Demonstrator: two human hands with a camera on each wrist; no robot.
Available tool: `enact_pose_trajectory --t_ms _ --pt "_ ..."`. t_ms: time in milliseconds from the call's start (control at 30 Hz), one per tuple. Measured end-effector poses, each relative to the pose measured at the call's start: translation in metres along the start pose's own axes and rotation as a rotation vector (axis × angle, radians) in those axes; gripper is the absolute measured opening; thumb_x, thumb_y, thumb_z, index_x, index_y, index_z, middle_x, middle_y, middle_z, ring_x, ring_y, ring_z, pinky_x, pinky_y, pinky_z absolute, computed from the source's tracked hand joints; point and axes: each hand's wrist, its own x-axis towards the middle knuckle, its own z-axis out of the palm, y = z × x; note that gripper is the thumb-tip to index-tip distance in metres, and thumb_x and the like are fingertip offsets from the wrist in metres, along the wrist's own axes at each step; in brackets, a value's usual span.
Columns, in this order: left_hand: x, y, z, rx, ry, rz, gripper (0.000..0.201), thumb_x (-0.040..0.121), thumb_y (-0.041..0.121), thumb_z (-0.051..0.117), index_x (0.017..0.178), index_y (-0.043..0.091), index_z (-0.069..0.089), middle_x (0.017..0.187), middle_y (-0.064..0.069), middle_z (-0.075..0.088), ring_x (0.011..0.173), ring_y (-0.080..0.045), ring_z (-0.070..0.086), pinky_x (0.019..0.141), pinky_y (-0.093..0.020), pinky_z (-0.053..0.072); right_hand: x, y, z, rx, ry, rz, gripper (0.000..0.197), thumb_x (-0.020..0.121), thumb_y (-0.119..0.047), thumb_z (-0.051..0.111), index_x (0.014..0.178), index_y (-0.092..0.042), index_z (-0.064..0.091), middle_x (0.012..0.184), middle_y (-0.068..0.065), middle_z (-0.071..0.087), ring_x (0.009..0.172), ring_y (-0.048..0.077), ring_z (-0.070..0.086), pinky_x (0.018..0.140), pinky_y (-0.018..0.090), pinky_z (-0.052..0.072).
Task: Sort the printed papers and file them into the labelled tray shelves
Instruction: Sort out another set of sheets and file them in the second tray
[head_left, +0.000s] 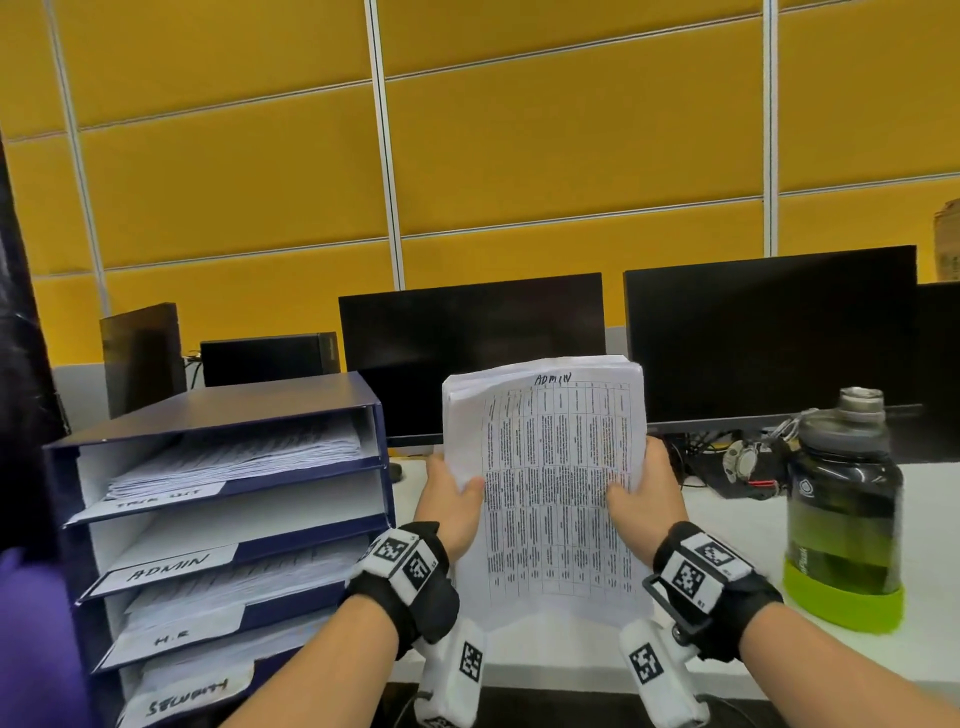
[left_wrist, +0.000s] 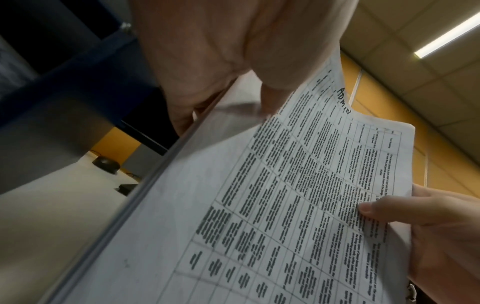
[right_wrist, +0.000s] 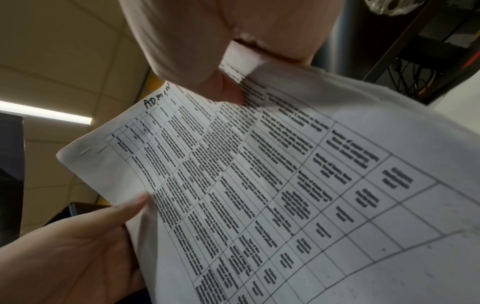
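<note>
I hold a thick stack of printed papers (head_left: 550, 483) upright over the desk, its top sheet a dense table with "ADMIN" handwritten at the top. My left hand (head_left: 452, 499) grips its left edge, thumb on the front. On the right edge, my right hand (head_left: 647, 493) grips the same way. Both wrist views show the stack of printed papers (left_wrist: 285, 205) (right_wrist: 285, 185) close up, stapled at a corner. The dark blue tray shelves (head_left: 234, 519) stand at the left, labelled from the second shelf down ADMIN (head_left: 169, 567), H.R and SECURITY; the top label is unclear.
Two dark monitors (head_left: 769, 332) stand behind the papers. A green-based water bottle (head_left: 844, 514) stands at the right on the white desk (head_left: 727, 525), with a wristwatch and cables behind it. A black box and another dark panel sit behind the tray shelves.
</note>
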Motion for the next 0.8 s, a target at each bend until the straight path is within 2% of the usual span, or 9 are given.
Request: enact_pose_trajectory --t_ms 67,133,267,333,433,500,600,700,800 --pt "0.001 0.004 -0.004 -0.035 0.013 0.035 0.039 0.096 0.024 0.050 0.128 0.014 0.029 0.122 -0.005 0.056 0.101 -0.017 0.057 0.088 -0.033 0.046 0.001 0.000 0.000 0.009 -0.005 0.007 0.049 0.085 0.010 0.050 0.121 -0.021 0.039 0.098 -0.011 0.052 0.089 0.008 0.056 0.060 0.017 0.046" --pt "0.004 0.010 -0.010 -0.077 0.056 0.096 0.034 0.096 0.032 0.050 0.122 0.019 0.032 0.114 -0.004 0.058 0.096 -0.017 0.061 0.084 -0.035 0.051 0.002 0.000 -0.002 0.024 -0.006 0.016 0.051 0.083 0.011 0.052 0.121 -0.021 0.039 0.100 -0.010 0.054 0.093 0.011 0.057 0.063 0.020 0.048" --pt "0.013 0.028 -0.023 -0.167 0.170 0.208 0.022 0.096 0.035 0.049 0.112 0.024 0.040 0.100 -0.002 0.061 0.087 -0.015 0.065 0.075 -0.035 0.056 0.003 -0.002 -0.002 0.023 -0.018 0.016 0.051 0.082 0.011 0.052 0.121 -0.020 0.039 0.098 -0.011 0.054 0.088 0.007 0.057 0.064 0.021 0.049" --pt "0.014 0.036 -0.026 -0.123 0.197 0.252 0.020 0.096 0.035 0.048 0.110 0.022 0.043 0.096 0.000 0.060 0.086 -0.015 0.063 0.074 -0.034 0.055 0.002 -0.002 -0.002 0.015 -0.013 -0.001 0.049 0.083 0.010 0.051 0.120 -0.019 0.040 0.096 -0.013 0.053 0.085 0.003 0.054 0.062 0.017 0.045" --pt "0.014 0.043 -0.025 -0.067 0.181 0.267 0.020 0.100 0.033 0.040 0.108 0.016 0.045 0.095 0.001 0.056 0.082 -0.011 0.058 0.069 -0.028 0.050 0.001 -0.003 -0.002 0.025 -0.016 -0.006 0.048 0.084 0.010 0.050 0.120 -0.020 0.039 0.095 -0.014 0.052 0.082 0.001 0.052 0.059 0.015 0.042" --pt "0.013 0.045 -0.023 -0.052 0.161 0.258 0.021 0.101 0.033 0.036 0.110 0.016 0.044 0.095 0.002 0.054 0.081 -0.008 0.055 0.065 -0.024 0.046 0.001 -0.003 -0.003 0.025 -0.020 -0.005 0.049 0.084 0.011 0.050 0.120 -0.020 0.039 0.095 -0.014 0.052 0.083 0.001 0.052 0.058 0.015 0.042" --pt "0.012 0.048 -0.021 -0.072 0.162 0.237 0.025 0.101 0.035 0.034 0.114 0.016 0.043 0.093 0.003 0.055 0.080 -0.007 0.055 0.065 -0.023 0.044 0.000 -0.005 -0.003 0.021 -0.027 -0.005 0.048 0.085 0.010 0.050 0.119 -0.022 0.038 0.095 -0.015 0.051 0.085 0.004 0.054 0.058 0.014 0.042" --pt "0.009 0.049 -0.020 -0.093 0.148 0.219 0.022 0.101 0.035 0.033 0.113 0.018 0.042 0.087 0.009 0.052 0.076 -0.001 0.053 0.059 -0.018 0.039 -0.001 -0.005 -0.004 0.011 -0.041 -0.008 0.047 0.085 0.009 0.050 0.118 -0.023 0.037 0.094 -0.016 0.050 0.081 0.000 0.052 0.057 0.013 0.041" --pt "0.006 0.049 -0.018 -0.080 0.126 0.211 0.022 0.102 0.035 0.031 0.115 0.020 0.040 0.089 0.008 0.054 0.075 0.000 0.054 0.056 -0.015 0.038 -0.001 -0.004 -0.005 0.001 -0.041 -0.008 0.046 0.086 0.008 0.049 0.119 -0.021 0.037 0.093 -0.016 0.050 0.081 0.002 0.052 0.057 0.014 0.042"
